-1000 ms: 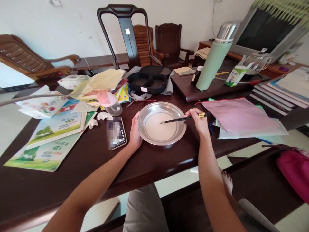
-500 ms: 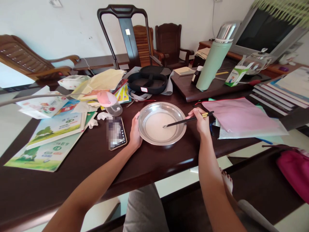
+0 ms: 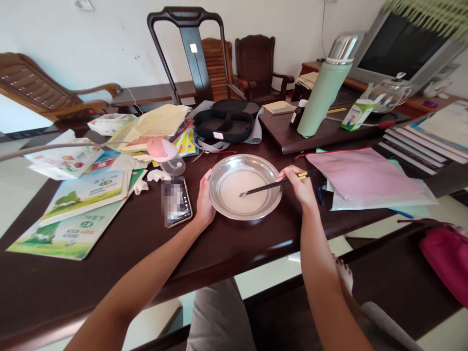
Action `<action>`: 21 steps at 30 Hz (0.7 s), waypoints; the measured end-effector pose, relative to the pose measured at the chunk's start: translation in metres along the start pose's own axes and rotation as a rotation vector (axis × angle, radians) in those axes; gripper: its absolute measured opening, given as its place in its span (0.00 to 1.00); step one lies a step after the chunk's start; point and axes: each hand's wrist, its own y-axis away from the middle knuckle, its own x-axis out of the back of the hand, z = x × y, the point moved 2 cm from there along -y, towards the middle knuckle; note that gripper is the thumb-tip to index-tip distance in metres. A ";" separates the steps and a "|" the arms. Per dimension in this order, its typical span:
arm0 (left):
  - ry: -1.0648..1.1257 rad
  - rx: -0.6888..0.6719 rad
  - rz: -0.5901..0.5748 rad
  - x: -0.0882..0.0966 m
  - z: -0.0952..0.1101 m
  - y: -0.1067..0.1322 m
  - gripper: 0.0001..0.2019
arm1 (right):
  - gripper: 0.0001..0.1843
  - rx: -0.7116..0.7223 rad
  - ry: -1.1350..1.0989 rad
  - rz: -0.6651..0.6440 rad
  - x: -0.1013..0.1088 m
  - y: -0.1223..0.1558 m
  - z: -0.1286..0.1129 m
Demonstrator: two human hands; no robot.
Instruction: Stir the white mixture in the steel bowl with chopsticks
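A shiny, shallow metal bowl [image 3: 245, 213] sits on the dark table, with a pale, milky liquid [image 3: 234, 184] in its bottom. My left hand [image 3: 205, 201] grips the bowl's left side, its thumb near the rim and the fingers partly hidden behind it. Beyond the right rim, my right hand [image 3: 300, 184] is closed around black chopsticks [image 3: 261, 187] with gold bands near the top. They slant down to the left, held close together, and their tips reach the liquid near the middle of the bowl.
A phone [image 3: 179, 202] lies left of the bowl, beside crumpled tissues and workbooks [image 3: 69, 229]. Behind the bowl is a black case [image 3: 223, 129]. A green thermos [image 3: 323, 100] stands on a raised board at the back right. A pink zip folder [image 3: 365, 173] lies at right.
My right hand and the chopsticks have shifted slightly left, so the tips are further into the middle of the bowl. My left hand and the bowl stay in place.
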 end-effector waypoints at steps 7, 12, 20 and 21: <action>-0.020 -0.005 0.003 0.000 0.000 0.001 0.28 | 0.31 0.021 0.000 0.146 0.005 0.000 0.000; -0.019 0.002 -0.007 0.000 0.001 0.001 0.28 | 0.31 0.018 -0.014 -0.020 -0.001 0.001 -0.002; -0.024 -0.003 0.010 0.000 0.001 0.001 0.29 | 0.31 0.014 -0.018 0.137 0.005 0.000 0.002; -0.028 -0.001 0.010 0.000 0.001 0.001 0.28 | 0.31 0.002 -0.017 0.085 0.003 0.001 0.001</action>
